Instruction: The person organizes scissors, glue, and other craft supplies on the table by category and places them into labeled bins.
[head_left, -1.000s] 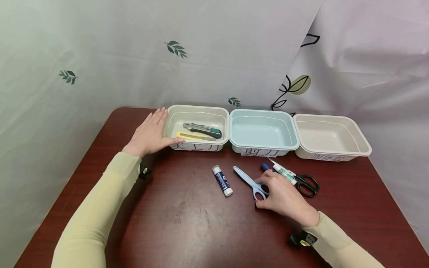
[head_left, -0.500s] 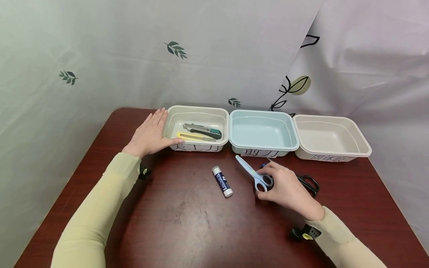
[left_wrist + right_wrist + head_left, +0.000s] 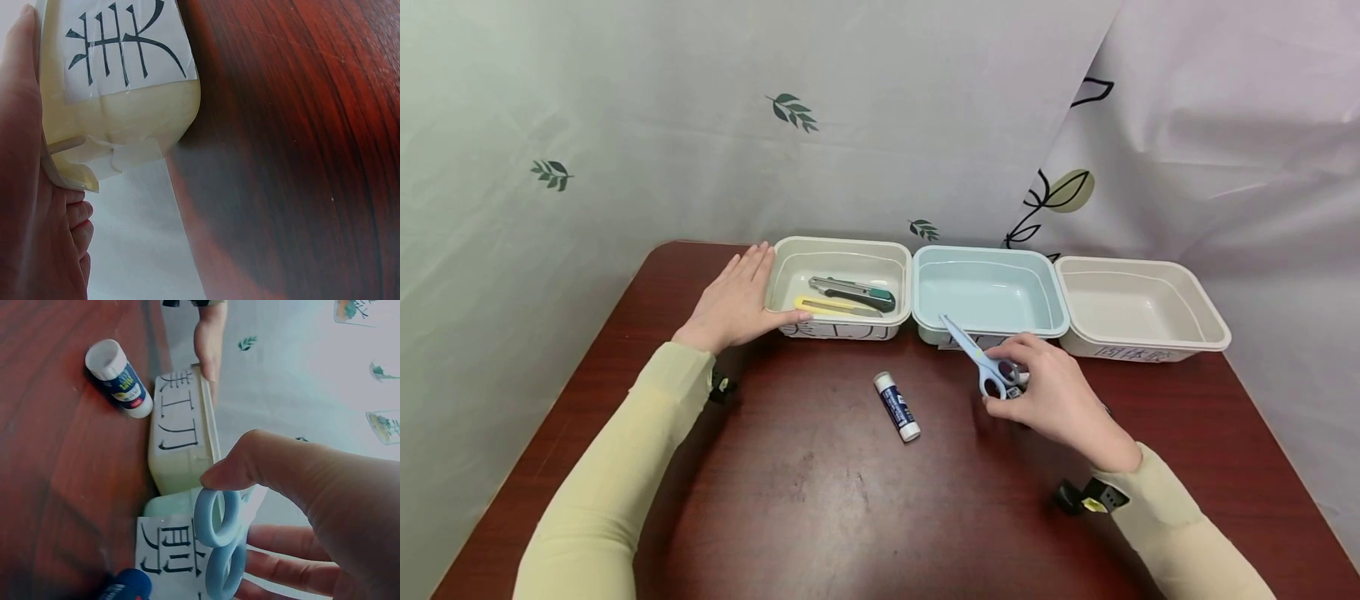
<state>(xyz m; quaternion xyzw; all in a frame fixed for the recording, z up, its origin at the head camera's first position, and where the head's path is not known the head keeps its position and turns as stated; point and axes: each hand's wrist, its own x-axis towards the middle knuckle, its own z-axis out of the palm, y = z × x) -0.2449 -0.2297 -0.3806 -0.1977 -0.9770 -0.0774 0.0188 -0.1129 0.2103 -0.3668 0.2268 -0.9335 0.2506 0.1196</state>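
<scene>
My right hand (image 3: 1052, 396) pinches light blue scissors (image 3: 973, 352) by their finger loops, thumb on one side and fingers on the other. The scissors hang above the table, blades pointing away and overlapping the front rim of the light blue bin (image 3: 992, 292) in the head view. In the right wrist view both scissor loops (image 3: 219, 544) show between thumb and fingers. My left hand (image 3: 730, 304) rests against the left end of the cream bin (image 3: 790, 271), fingers straight and thumb along its front rim. Inside that bin lie a yellow box cutter (image 3: 835, 307) and green-and-black cutters (image 3: 857, 293).
A glue stick (image 3: 897, 407) lies mid-table. A beige bin (image 3: 1142, 300) stands at the right end of the row; all three bins carry paper labels. A blue cap (image 3: 128, 584) shows below my right hand, which largely hides black-handled scissors. A patterned curtain (image 3: 662, 125) hangs behind.
My right hand has picked the light blue scissors up off the table and carried them forward toward the light blue bin. My left hand has stayed at the cream bin.
</scene>
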